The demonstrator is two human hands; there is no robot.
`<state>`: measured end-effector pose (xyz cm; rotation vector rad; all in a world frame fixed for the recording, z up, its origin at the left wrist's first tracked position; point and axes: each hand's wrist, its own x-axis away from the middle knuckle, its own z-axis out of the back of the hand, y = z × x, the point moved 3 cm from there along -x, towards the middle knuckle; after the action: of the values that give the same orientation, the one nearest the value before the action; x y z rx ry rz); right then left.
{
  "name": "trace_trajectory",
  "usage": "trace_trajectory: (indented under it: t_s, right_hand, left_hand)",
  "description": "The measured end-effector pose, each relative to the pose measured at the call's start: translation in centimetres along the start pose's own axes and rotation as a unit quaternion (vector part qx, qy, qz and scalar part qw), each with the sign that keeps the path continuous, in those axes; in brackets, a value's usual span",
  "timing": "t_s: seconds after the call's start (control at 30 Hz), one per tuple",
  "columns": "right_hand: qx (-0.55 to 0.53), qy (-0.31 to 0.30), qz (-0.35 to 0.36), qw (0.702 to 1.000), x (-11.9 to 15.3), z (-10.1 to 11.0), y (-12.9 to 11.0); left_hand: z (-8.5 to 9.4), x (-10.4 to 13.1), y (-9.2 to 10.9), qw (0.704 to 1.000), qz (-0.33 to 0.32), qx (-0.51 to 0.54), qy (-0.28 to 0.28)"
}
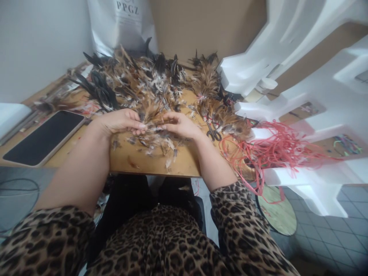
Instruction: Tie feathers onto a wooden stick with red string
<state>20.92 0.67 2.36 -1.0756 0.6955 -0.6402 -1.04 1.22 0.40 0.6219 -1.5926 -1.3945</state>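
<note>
My left hand (125, 122) is closed in a pinch, thumb against fingertips, at the base of a tuft of brown feathers (152, 112). Opposite it, a short gap away, my right hand (180, 125) has its fingers curled together on feathers from the same spot; their exact ends are too fine to make out. Loose pale feathers (169, 146) lie on the table below both hands. Just beyond them spreads a large heap of brown, black and white feathers (135, 78). Dark-handled scissors (214, 133) rest to the right of my right hand, partly under feathers.
A phone (46, 136) lies at the table's left. On the right, red strings (276, 149) tangle over a white foam piece (287, 177) and hang past the table edge. More brown feather bunches (207, 78) sit at the back right. A white bag (123, 27) stands behind.
</note>
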Motion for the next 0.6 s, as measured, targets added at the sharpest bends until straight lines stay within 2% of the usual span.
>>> trace_trajectory:
  t_s: [0.17, 0.33, 0.43, 0.53, 0.6]
  right_hand:
    - [0.048, -0.061, 0.031, 0.996, -0.3, -0.9, 0.9]
    - [0.141, -0.080, 0.048, 0.986, -0.5, -1.4, 1.0]
    - [0.142, -0.052, 0.023, 0.988, -0.4, -1.3, 0.9]
    - [0.088, 0.001, -0.009, 0.996, -0.3, -0.7, 0.6]
    - [0.038, 0.033, -0.032, 0.998, -0.2, -0.2, 0.3]
  left_hand:
    - [-0.1, 0.0, 0.1, 0.999, 0.027, -0.027, 0.011]
    - [0.0, 0.1, 0.3, 0.997, 0.029, -0.054, 0.035]
    - [0.1, 0.1, 0.2, 0.996, 0.035, -0.068, 0.035]
    - [0.1, 0.0, 0.1, 0.996, 0.038, -0.074, 0.024]
    - [0.3, 0.0, 0.1, 0.997, 0.024, -0.049, 0.056]
